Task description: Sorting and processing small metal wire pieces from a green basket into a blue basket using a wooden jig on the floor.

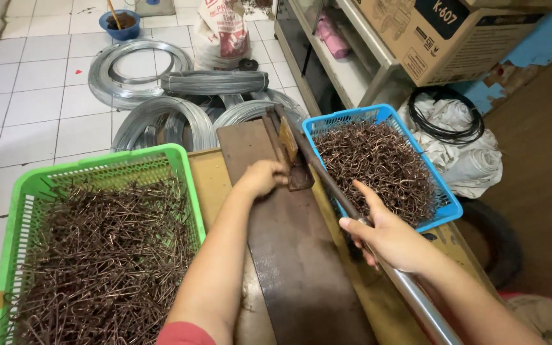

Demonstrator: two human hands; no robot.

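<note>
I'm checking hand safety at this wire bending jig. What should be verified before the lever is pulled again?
1. Right hand wrapped on lever handle: ok.
2. Left hand clear of the jig head: not ok, fingers rest against it.
3. Wire piece seated in the jig: cannot tell, hidden by the hand.
4. Blue basket beside the jig, in place: ok.
5. Green basket holds wire pieces, within reach: ok.

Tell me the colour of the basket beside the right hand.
Blue basket, by the right hand; head view.
</note>
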